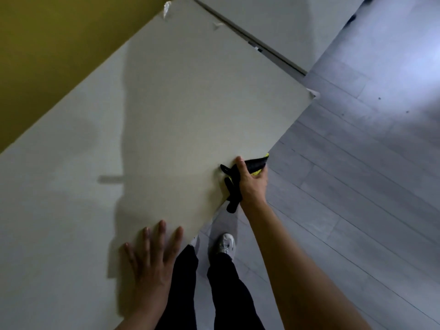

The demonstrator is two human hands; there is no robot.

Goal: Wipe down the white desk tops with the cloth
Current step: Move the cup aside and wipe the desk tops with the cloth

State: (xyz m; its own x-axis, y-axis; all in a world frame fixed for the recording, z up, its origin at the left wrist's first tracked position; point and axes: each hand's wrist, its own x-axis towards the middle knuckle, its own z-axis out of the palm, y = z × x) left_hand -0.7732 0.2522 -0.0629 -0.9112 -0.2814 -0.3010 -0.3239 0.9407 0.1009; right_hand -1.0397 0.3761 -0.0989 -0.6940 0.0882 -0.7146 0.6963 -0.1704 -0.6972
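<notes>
White desk [181, 110]: right hand [251, 183] grips cloth [256, 164] (edge).

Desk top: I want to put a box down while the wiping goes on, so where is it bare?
The desk top is bare from the yellow wall to the far seam. The near edge is taken: the left hand lies flat there, and the right hand grips the cloth at the floor-side edge.

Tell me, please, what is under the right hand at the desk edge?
The black and yellow cloth, gripped by the right hand against the white desk top. The desk edge under the cloth is hidden.
</notes>
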